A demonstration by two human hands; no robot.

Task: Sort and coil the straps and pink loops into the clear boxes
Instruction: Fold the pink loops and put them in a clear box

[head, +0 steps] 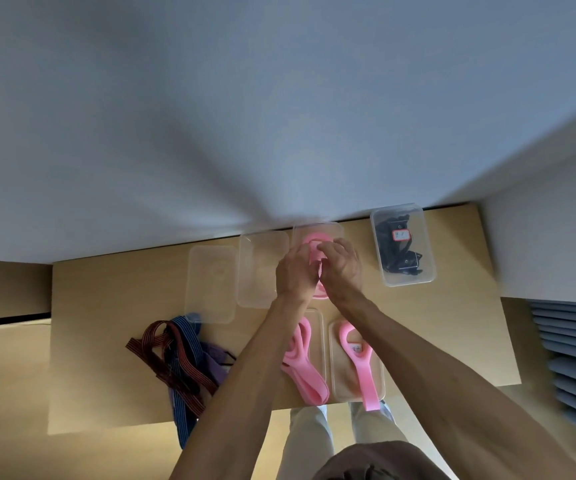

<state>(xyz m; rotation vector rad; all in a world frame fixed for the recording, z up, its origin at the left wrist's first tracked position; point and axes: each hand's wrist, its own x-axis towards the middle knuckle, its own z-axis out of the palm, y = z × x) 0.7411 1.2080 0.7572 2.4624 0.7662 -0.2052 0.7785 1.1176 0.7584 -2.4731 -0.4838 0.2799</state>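
Hands meet over the clear box [335,230] at the far middle of the tabletop [452,323]: the left hand [295,273] and the right hand [342,265] both have fingers curled around a pink loop [314,244], apparently winding it so that it sits coiled inside the walls rather than springing out. At three o'clock from them, well apart, a box of black straps [402,244] with a red-edged tag looks already sorted. At nine o'clock stand two empty clear boxes [262,268], side by side, probably waiting for the striped straps [175,355], which lie tangled in a heap at seven o'clock, one end hanging over the near edge. At six o'clock, under the forearms, two more boxes hold pink loops: the left one [302,362] spills its bands over the front, and the right one [357,362] has a tail past the rim. Those uncoiled ends, I judge, need tucking in. The forearms cross above these near boxes, so reaching back could brush them.
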